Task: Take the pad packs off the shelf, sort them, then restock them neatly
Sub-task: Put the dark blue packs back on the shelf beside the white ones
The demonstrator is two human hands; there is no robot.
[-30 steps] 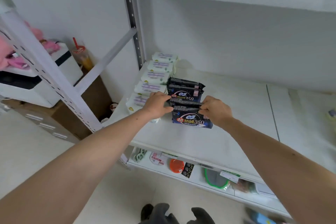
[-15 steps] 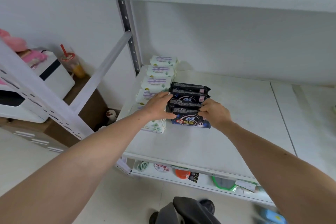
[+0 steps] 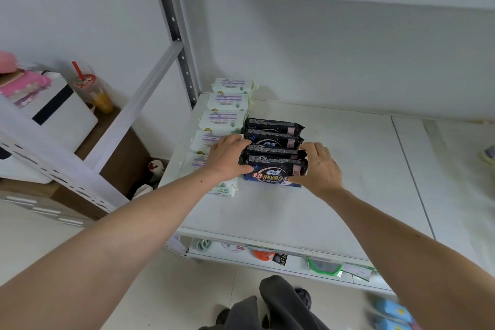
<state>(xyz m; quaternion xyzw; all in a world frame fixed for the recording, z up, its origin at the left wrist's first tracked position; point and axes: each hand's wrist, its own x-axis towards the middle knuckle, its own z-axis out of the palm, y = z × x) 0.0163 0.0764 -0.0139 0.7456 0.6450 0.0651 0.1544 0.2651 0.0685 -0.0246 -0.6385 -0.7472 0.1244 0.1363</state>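
2 rows stand on the white shelf (image 3: 348, 169): dark pad packs (image 3: 273, 139) and, just left of them, white pad packs (image 3: 225, 118) running back toward the grey upright post (image 3: 176, 43). My left hand (image 3: 227, 158) and right hand (image 3: 318, 166) curl round the ends of the front dark pack (image 3: 273, 171), squeezing it upright against the dark pack behind. I judge the danger is in letting go: these soft packs lean on each other, so an uneven release could tip the front one forward. My left knuckles sit touching the white row, and a careless pull-out could knock it crooked.
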